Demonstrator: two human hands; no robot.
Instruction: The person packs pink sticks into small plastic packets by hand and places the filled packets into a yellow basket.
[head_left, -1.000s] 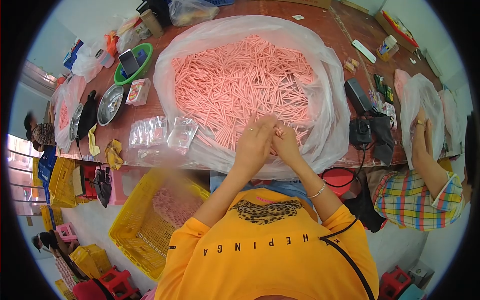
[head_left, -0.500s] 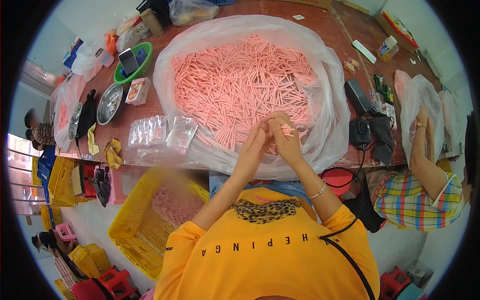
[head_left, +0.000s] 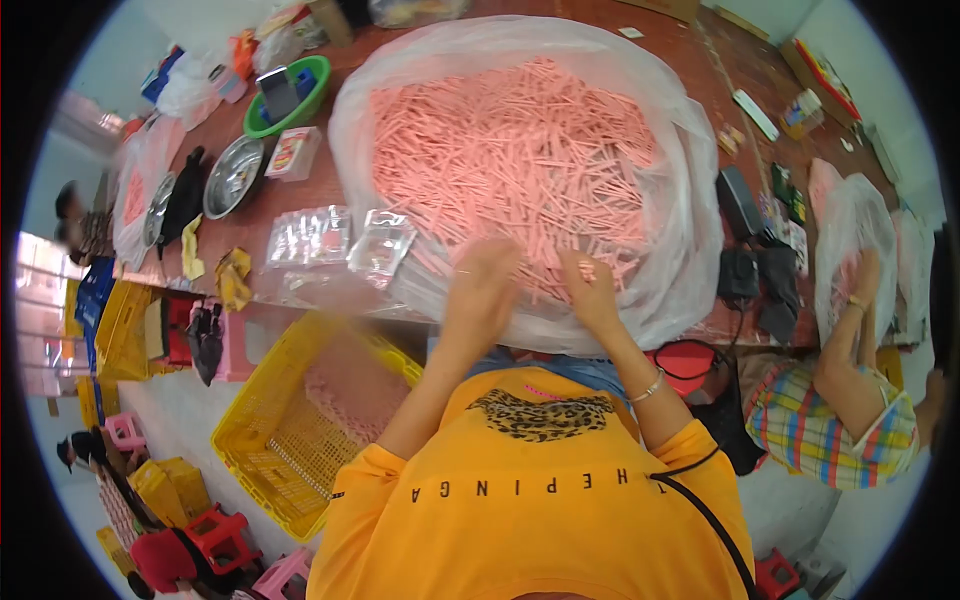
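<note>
A large clear plastic bag, spread wide on the table, holds a heap of thin pink sticks. Over the bag's near edge, my right hand is closed, with the pale ends of a few pink sticks showing at its fingers. My left hand is beside it at the near-left part of the heap, apart from the right one. Motion smears its fingers, so what they hold cannot be made out. Left of the bag lie small clear packets, some of them overlapping in a row.
A green basin with a phone, a metal bowl and a small box stand at left. Below the table edge is a yellow crate with pink contents. At right, a co-worker's arm reaches into another bag.
My hands, together before, have separated; the left has moved left and toward me. The right still has pink sticks. The whole view has shifted slightly.
</note>
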